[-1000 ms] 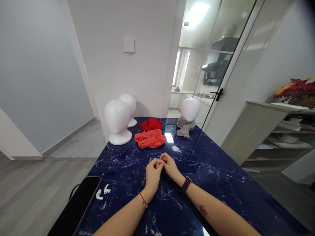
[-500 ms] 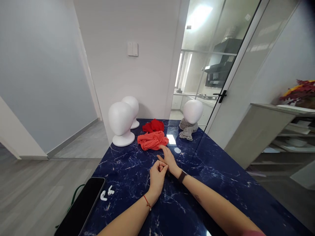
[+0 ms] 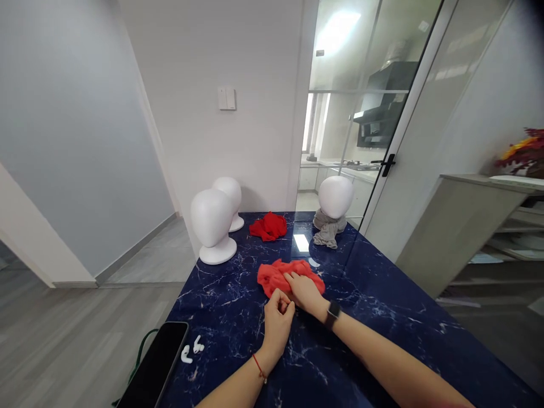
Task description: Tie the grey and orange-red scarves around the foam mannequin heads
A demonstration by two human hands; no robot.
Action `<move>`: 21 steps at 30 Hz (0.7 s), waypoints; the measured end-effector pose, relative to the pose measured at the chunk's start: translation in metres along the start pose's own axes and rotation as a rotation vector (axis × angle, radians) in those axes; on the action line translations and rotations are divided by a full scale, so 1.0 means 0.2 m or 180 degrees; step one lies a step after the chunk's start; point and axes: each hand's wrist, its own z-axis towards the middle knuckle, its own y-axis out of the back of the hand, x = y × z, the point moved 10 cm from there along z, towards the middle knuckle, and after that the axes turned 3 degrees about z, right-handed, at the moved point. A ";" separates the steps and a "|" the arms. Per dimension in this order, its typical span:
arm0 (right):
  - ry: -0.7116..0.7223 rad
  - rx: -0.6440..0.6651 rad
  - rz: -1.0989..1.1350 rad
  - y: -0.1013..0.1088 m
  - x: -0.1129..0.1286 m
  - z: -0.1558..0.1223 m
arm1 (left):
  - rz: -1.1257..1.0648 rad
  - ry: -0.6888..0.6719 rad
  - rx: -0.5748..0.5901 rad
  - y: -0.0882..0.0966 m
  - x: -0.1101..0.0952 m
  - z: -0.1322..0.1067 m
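Observation:
My right hand (image 3: 305, 290), with a black watch on its wrist, lies on a crumpled orange-red cloth (image 3: 276, 274) in the middle of the dark blue marble table (image 3: 374, 317), its fingers curled into the fabric. My left hand (image 3: 278, 317) rests on the table just in front of the cloth, fingers curled in a loose fist with nothing visible in them. A red string circles the left wrist.
A darker red cloth (image 3: 268, 225) lies further back. Two white foam heads (image 3: 211, 224) stand at the back left, a third head (image 3: 335, 197) with a grey cloth (image 3: 327, 232) at the back right. A black phone (image 3: 157, 368) and white earbuds (image 3: 192, 350) lie front left.
My right hand reached forward to the orange-red cloth and pulled it back toward me across the table. My hands, clasped together a second ago, have separated.

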 end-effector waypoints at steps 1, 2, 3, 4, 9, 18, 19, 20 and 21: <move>-0.0009 -0.0004 -0.0036 0.01 -0.03 -0.09 | -0.0070 0.0020 -0.0025 0.00 0.00 0.00; -0.0054 -0.0034 -0.0059 0.03 -0.06 -0.18 | -0.0159 0.0057 -0.0076 0.00 0.00 0.02; -0.0136 -0.0076 -0.0059 0.05 -0.10 -0.26 | -0.0250 0.0110 -0.0155 0.02 0.00 0.05; -0.0234 -0.0115 -0.0024 0.07 -0.14 -0.32 | -0.0299 0.0169 -0.0264 0.05 0.00 0.09; -0.0523 -0.0164 0.0528 0.14 -0.26 -0.40 | 0.0752 0.0895 -0.1598 0.53 0.06 0.43; -0.0598 -0.0147 0.0974 0.17 -0.28 -0.38 | 0.1959 0.0877 -0.2110 1.13 0.13 0.78; -0.0610 -0.0144 0.1012 0.17 -0.29 -0.38 | 0.2072 0.0742 -0.2030 1.14 0.14 0.82; -0.0606 -0.0153 0.1040 0.18 -0.29 -0.38 | 0.2246 0.0565 -0.1995 1.15 0.14 0.85; -0.0579 -0.0177 0.1061 0.18 -0.29 -0.38 | 0.2376 0.0404 -0.2001 1.17 0.14 0.88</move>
